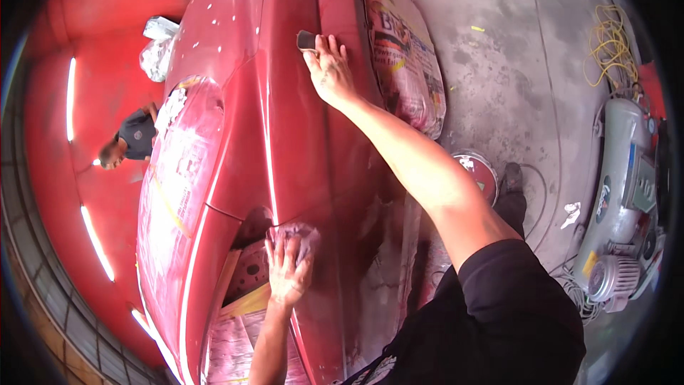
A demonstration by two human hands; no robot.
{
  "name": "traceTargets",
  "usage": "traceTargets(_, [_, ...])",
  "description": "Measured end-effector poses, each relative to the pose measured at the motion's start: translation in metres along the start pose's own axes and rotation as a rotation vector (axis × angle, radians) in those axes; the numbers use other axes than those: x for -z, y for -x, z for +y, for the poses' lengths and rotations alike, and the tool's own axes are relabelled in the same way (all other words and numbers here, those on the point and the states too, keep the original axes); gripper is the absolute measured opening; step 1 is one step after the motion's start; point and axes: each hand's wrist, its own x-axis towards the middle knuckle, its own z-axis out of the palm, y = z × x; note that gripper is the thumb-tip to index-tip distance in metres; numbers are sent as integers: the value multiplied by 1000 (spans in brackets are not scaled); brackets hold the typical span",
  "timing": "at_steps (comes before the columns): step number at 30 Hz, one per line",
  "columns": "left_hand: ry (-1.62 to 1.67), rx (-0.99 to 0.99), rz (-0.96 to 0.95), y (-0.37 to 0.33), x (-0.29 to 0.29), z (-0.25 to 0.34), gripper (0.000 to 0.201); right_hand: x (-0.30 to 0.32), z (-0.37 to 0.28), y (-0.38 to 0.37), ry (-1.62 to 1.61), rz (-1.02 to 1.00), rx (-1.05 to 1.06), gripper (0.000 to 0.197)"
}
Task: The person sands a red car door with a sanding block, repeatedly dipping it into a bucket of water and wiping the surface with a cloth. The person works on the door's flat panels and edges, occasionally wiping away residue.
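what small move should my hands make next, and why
Perhaps slide the dark pad a short way along the red car panel: the right hand holds it against the panel, and the left hand holds a crumpled cloth that could wipe afterwards.

On the spotty grey concrete floor [499,85], a loose tangle of thin yellow hose [609,50] lies near a long, round, grey metal tank [613,164]. A torn white scrap [571,214] lies between the tank and a round tub with a pale rim [477,171]. Long white light tubes [71,100] glow against a red wall [53,171].
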Motion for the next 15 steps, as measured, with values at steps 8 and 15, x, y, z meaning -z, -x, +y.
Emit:
traceTargets(8, [-40, 53, -43, -98, 15, -41, 34, -20, -11, 125, -158, -140, 85, 71])
traceTargets(15, [-6, 21, -7, -122, 5, -35, 34, -8, 35, -119, 92, 136, 98, 65])
